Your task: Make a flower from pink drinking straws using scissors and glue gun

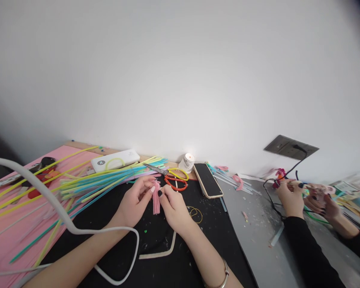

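Between my two hands hangs a short pink bundle of folded, fuzzy strips (156,205), seemingly pipe cleaners, over the black mat (156,240). My left hand (138,200) pinches its top from the left. From the right, the fingers of my right hand (172,204) are closed on the bundle as well, and the exact grip is partly hidden. Just beyond my hands lie scissors (177,183) with red and yellow handles. A bent cream strip (157,255) rests on the mat below my right hand.
Many coloured pipe cleaners (108,182) spread left across pink sheets (6,248). A white power bank (117,159), a paper cup (187,163) and a phone (208,180) stand near the wall. A white cable (54,200) crosses my left forearm. At right, a co-worker's hands (291,196) work near a socket.
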Demonstrator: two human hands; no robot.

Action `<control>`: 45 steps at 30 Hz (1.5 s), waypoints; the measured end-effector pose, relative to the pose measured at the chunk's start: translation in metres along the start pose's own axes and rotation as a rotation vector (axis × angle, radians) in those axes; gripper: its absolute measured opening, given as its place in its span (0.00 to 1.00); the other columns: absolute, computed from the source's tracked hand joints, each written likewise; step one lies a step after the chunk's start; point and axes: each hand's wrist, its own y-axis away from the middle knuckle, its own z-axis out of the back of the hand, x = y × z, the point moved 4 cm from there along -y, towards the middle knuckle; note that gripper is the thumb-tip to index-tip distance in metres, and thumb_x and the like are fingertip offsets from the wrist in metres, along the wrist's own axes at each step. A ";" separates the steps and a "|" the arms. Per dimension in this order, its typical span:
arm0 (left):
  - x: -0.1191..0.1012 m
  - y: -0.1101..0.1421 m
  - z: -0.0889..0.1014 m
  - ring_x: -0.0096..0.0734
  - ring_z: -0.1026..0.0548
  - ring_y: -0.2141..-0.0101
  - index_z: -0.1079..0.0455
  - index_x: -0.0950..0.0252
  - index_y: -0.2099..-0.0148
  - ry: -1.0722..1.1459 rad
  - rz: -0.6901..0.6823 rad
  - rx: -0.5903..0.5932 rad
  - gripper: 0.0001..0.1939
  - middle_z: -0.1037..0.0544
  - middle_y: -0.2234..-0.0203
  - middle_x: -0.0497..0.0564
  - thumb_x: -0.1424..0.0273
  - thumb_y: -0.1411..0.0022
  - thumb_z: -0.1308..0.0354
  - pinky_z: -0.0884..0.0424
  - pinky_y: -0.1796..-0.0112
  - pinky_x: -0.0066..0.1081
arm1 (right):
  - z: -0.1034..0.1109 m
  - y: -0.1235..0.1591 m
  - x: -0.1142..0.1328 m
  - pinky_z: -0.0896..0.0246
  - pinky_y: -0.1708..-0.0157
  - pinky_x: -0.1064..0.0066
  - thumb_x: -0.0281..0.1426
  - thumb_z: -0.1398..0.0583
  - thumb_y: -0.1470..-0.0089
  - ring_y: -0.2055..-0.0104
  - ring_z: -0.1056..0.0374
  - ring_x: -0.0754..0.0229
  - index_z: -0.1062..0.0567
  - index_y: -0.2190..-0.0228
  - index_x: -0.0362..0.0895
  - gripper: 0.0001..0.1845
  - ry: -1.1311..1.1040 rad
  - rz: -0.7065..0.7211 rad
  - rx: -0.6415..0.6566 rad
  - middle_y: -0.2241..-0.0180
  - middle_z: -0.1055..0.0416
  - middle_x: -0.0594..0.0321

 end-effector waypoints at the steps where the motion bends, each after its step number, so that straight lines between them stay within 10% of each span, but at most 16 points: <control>1: 0.000 0.000 0.000 0.40 0.25 0.56 0.37 0.62 0.51 0.000 0.000 0.011 0.13 0.24 0.62 0.53 0.66 0.37 0.47 0.29 0.56 0.40 | 0.000 0.000 -0.001 0.47 0.71 0.73 0.32 0.51 0.38 0.73 0.42 0.64 0.41 0.75 0.46 0.12 0.000 0.004 0.004 0.75 0.39 0.69; 45: -0.003 0.001 -0.004 0.40 0.25 0.55 0.36 0.62 0.50 -0.001 0.007 0.083 0.13 0.23 0.60 0.54 0.65 0.37 0.47 0.29 0.55 0.40 | 0.000 0.000 -0.002 0.47 0.70 0.73 0.28 0.53 0.40 0.74 0.44 0.64 0.37 0.74 0.45 0.11 -0.048 0.001 0.009 0.76 0.40 0.69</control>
